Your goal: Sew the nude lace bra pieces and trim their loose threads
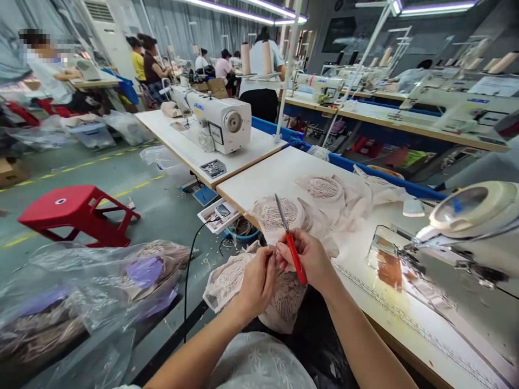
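Note:
Red-handled scissors (pixel 292 253) rest in my right hand (pixel 310 260), blades shut and pointing up and away from me. My left hand (pixel 257 281) is closed, its fingertips pinching the edge of a beige lace bra (pixel 286 297). The fingertips of both hands almost meet over this fabric. One patterned cup of the garment hangs below my hands, and another lace part (pixel 227 278) spreads out to the left. Just beyond the scissors, more beige lace cups (pixel 271 212) lie on the white tabletop (pixel 271 165).
To the right stands a sewing machine (pixel 474 216) with its lamp lit. Another white sewing machine (pixel 219 116) is on the table ahead. A red stool (pixel 77 210) and clear plastic bags of fabric (pixel 101 292) are on the floor at left. Several people work farther back.

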A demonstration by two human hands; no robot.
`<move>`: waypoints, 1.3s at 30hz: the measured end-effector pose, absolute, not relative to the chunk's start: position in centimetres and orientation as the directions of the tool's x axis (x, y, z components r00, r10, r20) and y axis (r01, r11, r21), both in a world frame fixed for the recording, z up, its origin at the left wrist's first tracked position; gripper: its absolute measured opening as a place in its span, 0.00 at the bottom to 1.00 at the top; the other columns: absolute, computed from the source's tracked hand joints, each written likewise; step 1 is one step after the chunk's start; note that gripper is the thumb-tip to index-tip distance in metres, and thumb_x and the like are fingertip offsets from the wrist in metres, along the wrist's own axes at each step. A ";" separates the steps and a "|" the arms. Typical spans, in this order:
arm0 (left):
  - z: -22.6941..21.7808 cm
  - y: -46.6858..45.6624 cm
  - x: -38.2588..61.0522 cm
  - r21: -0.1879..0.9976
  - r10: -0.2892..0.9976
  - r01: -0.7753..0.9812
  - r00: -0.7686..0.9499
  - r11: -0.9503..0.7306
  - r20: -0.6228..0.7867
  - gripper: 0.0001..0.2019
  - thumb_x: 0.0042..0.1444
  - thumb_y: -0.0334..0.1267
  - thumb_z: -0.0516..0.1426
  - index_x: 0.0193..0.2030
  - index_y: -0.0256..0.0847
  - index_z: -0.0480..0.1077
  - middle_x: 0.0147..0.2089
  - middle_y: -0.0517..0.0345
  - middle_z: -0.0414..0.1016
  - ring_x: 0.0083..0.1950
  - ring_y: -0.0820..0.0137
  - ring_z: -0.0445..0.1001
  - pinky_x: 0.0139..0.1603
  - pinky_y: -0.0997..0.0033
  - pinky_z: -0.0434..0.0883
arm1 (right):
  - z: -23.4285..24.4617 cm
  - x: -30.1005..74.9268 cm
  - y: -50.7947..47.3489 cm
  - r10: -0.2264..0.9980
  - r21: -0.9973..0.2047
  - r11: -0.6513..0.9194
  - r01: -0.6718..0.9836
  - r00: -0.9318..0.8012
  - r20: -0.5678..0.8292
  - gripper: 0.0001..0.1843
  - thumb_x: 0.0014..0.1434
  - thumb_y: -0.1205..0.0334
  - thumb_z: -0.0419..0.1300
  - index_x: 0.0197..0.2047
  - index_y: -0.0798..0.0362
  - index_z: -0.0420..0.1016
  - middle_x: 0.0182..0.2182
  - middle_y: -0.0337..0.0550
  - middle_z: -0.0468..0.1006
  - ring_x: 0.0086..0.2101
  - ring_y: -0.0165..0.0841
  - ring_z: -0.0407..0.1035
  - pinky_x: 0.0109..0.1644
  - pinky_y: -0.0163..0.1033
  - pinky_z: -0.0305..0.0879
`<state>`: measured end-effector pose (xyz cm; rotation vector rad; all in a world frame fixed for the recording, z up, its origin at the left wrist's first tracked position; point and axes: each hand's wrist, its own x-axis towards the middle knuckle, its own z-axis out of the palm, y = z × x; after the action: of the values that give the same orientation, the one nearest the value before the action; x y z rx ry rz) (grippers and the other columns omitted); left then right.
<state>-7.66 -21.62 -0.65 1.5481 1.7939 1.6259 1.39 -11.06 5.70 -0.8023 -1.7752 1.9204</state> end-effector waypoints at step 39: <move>-3.3 -27.9 -10.8 0.608 0.987 0.777 -0.137 0.160 -0.084 0.10 0.69 0.42 0.43 0.39 0.43 0.59 0.24 0.65 0.58 0.23 0.70 0.57 0.28 0.70 0.49 | -7.1 8.9 -21.0 0.646 -0.960 -0.041 0.277 -0.725 -0.237 0.27 0.60 0.39 0.59 0.22 0.50 0.58 0.17 0.32 0.58 0.21 0.27 0.54 0.22 0.32 0.50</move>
<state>-10.83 -27.91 -3.33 1.6700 1.9750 0.5925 8.89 -20.97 -7.15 -0.9818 -1.9499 1.8319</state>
